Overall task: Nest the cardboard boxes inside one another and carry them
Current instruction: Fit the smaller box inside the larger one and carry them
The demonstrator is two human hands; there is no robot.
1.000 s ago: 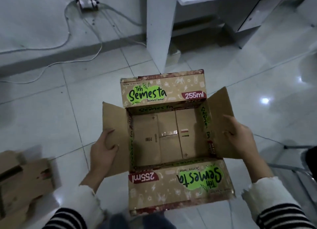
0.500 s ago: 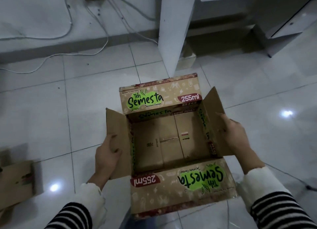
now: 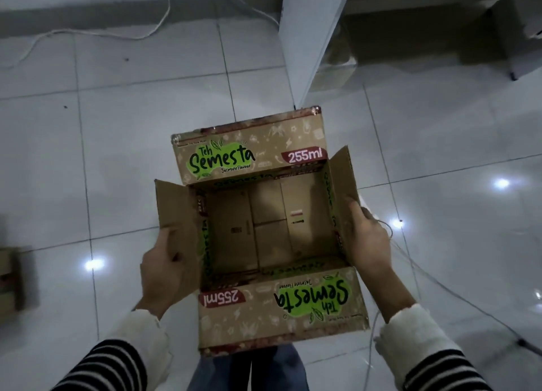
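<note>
The person holds one open cardboard box in the air above the tiled floor, at the middle of the view. The left hand grasps the side flap at 9 o'clock and the right hand grasps the flap at 3 o'clock. I judge that this is the carrying step, with nesting not yet done, because the box is empty inside. Next it must probably be brought to the second box at 9 o'clock. The box is brown, printed "Teh Semesta 255ml", with all four flaps open.
</note>
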